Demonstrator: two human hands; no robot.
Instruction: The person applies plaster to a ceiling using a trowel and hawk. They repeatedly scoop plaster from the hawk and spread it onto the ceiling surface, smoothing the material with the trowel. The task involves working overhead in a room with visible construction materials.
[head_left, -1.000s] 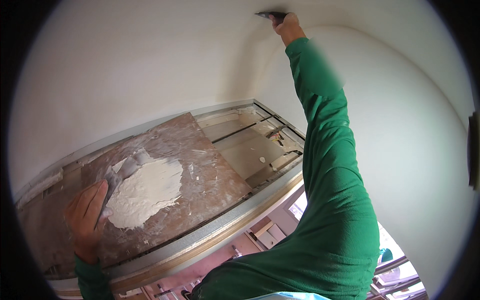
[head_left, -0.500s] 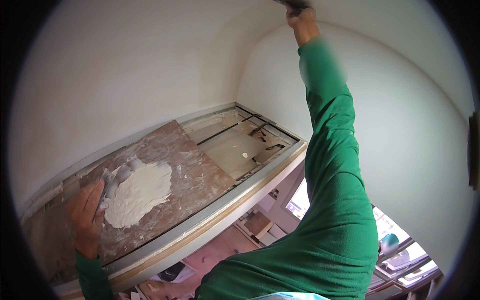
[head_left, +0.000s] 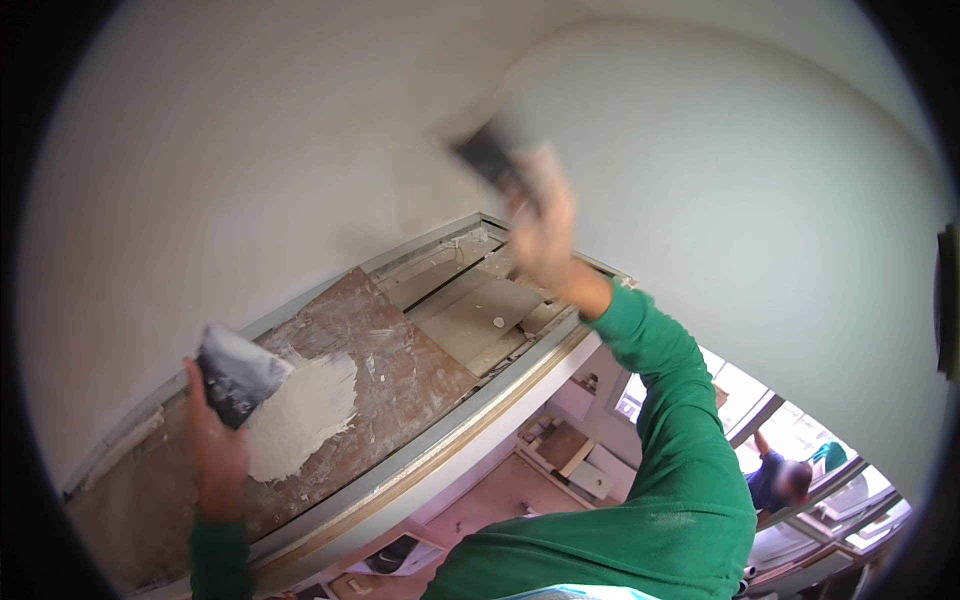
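My left hand (head_left: pixel 222 465) grips a dark broad-bladed putty knife (head_left: pixel 228 390) loaded with white filler along its edge, held up over the left side of a brown board. On that board (head_left: pixel 415 350), smeared with dried streaks, lies a flat heap of white filler (head_left: pixel 310 415). Blurred by motion, my right hand (head_left: pixel 545 235) holds a second dark putty knife (head_left: pixel 488 155) in the air before the white wall corner, above the far end of the ledge. Whether filler sits on this blade is hard to make out.
The board rests on a framed ledge with a wooden front edge (head_left: pixel 440 465). Pale walls rise behind and to the right, meeting a curved ceiling. Far below are a pinkish floor (head_left: pixel 490 500) and furniture. Another person (head_left: pixel 780 482) is at the lower right by the windows.
My right hand has come down and left from near the ceiling with its putty knife. My left hand has lifted its putty knife off the heap, now with filler on the blade.
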